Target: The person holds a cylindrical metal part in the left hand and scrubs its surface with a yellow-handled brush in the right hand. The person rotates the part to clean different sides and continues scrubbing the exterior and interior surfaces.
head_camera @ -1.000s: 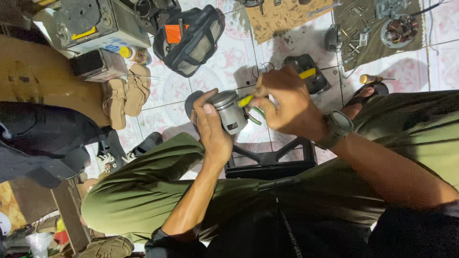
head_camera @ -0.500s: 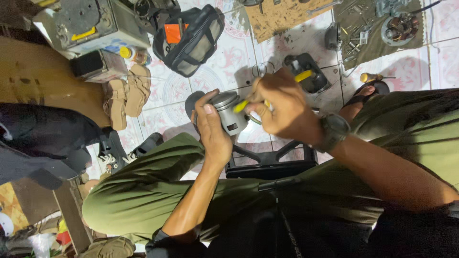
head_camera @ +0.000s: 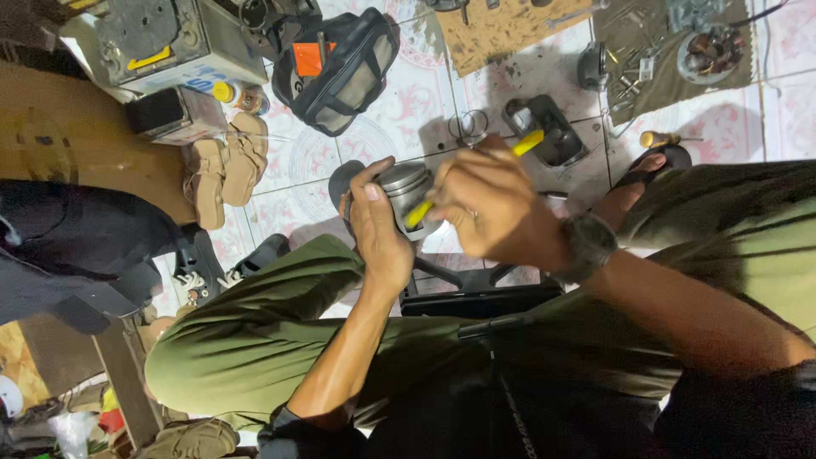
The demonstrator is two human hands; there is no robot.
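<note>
Nearest the camera are two knees in olive trousers, with one black stool frame point(head_camera: 476, 293) showing between them. Above the knees, two hands work on one part. The left hand point(head_camera: 378, 234) is wrapped around one grey metal cylinder point(head_camera: 406, 189), thumb up along its side, holding it over the left knee. The right hand point(head_camera: 489, 208), blurred, is clenched around one yellow-handled tool point(head_camera: 472, 174); the yellow handle sticks out at both ends of the fist, and its lower end lies against the cylinder. One dark watch point(head_camera: 586, 246) sits on the right wrist.

Past the hands lies the tiled floor point(head_camera: 408, 93). One foot in a dark sandal point(head_camera: 646, 166) rests to the right of the hands. One black open-topped casing point(head_camera: 544, 127) lies just beyond the right hand. To the left, two tan sandals point(head_camera: 225, 166) lie side by side. Farther on stands one black bag point(head_camera: 336, 59) with an orange patch, and beside it one grey machine point(head_camera: 161, 42) with a yellow mark. One brown board point(head_camera: 501, 25) lies at the far edge, and one dark cloth point(head_camera: 671, 51) to its right carries small metal parts, too small to count.
</note>
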